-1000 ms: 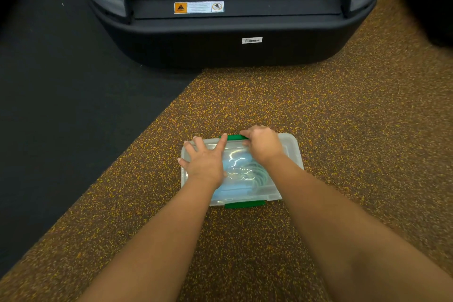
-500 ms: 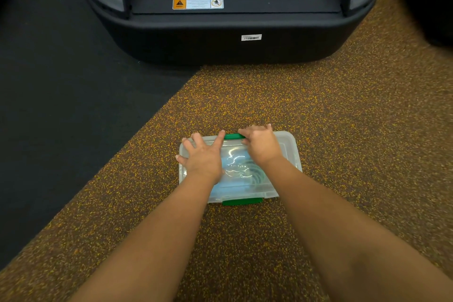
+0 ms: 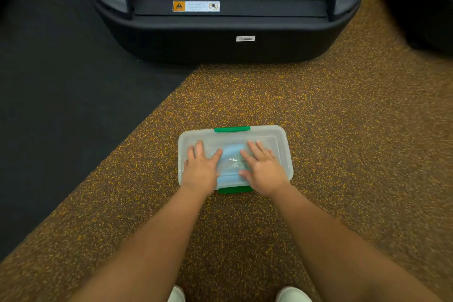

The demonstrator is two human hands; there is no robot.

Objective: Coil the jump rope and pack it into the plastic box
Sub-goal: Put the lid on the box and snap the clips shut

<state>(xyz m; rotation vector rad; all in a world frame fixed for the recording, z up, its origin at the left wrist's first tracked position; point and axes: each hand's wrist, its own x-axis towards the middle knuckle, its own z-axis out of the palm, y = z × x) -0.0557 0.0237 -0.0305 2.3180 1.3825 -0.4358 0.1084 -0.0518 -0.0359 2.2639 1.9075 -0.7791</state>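
The left hand point(image 3: 201, 169) and right hand point(image 3: 263, 169) lie flat, fingers spread and straight, palms pressing on the clear lid point(image 3: 279, 136) of the plastic box point(image 3: 182, 144). Between the two hands, under the lid, the pale blue jump rope point(image 3: 230, 154) shows blurred inside the box. A green latch point(image 3: 232, 129) sits beyond the fingertips, another green clip point(image 3: 234, 189) between the wrists. The box rests on speckled brown flooring point(image 3: 318, 105). Farther ahead stands a treadmill base point(image 3: 220, 39); a black mat point(image 3: 61, 81) lies beyond the left hand.
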